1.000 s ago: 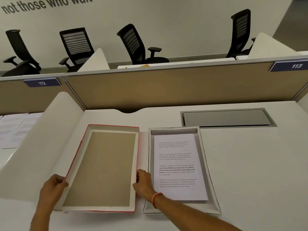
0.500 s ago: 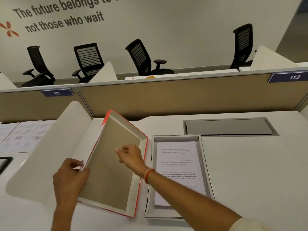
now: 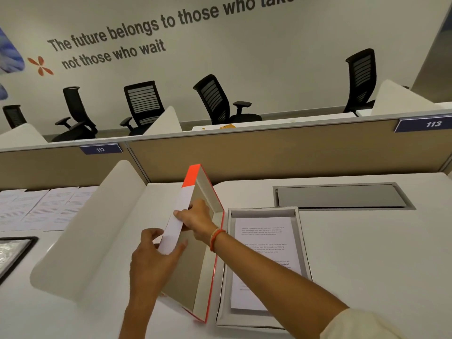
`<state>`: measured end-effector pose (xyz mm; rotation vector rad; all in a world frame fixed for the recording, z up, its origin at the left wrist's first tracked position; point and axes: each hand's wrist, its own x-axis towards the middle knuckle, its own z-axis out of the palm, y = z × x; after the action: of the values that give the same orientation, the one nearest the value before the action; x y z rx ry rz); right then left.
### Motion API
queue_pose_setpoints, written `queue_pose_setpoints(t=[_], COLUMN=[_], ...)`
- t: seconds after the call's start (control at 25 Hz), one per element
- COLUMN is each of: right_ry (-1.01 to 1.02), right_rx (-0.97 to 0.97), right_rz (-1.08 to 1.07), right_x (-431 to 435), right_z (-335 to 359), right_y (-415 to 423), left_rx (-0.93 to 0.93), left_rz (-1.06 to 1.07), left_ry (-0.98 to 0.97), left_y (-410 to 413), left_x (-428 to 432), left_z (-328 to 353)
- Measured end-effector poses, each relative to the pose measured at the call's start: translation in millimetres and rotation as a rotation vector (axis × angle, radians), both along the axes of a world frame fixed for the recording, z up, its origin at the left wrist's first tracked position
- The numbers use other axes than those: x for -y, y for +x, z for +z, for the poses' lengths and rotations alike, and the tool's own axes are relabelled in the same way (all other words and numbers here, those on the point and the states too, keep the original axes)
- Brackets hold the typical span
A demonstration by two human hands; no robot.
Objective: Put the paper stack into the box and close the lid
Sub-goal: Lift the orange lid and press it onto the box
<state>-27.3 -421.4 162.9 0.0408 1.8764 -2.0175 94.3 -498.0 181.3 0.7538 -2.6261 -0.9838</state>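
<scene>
White desk (image 3: 367, 253) holds the open box (image 3: 303, 241) with the paper stack (image 3: 264, 241) inside; beside it, left hand (image 3: 152, 263) and right hand (image 3: 195, 220) grip the tilted lid (image 3: 195, 265)

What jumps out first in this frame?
The orange-edged lid, tipped up on its side at centre, gripped by both hands: left hand low on its upper edge, right hand higher up. Just right of it, the open box with the paper stack inside. Behind, big wall lettering over black chairs.
</scene>
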Motion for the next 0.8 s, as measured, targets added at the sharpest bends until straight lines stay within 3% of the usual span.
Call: queue_pose_setpoints(t=[0.16, 0.24, 0.4, 0.56, 0.68, 0.8], right_ry=[-0.094, -0.131, -0.248, -0.367, -0.330, -0.076], right_rx=[0.048, 0.053, 0.081, 0.110, 0.124, 0.094], right_rz=[0.017, 0.047, 0.111, 0.183, 0.141, -0.009], right_x=[-27.2, -44.9, -84.1, -132.2, -178.0, -218.0], right_z=[11.7, 21.1, 37.5, 34.6, 21.2, -1.7], right_y=[3.0, 8.5, 15.7, 18.1, 16.7, 22.3], left_rx=[-0.033, 0.062, 0.330, 0.342, 0.285, 0.194], left_rz=[-0.014, 0.009, -0.023, -0.110, -0.143, -0.220], left_ry=[0.375, 0.552, 0.651, 1.176, 1.140, 0.927], left_y=[-14.5, -24.8, -37.3, -33.7, -38.5, -46.5], left_x=[30.5, 44.7, 47.0, 43.6, 36.8, 25.3], left_z=[-8.5, -29.0, -77.2, -122.3, -135.8, -132.3])
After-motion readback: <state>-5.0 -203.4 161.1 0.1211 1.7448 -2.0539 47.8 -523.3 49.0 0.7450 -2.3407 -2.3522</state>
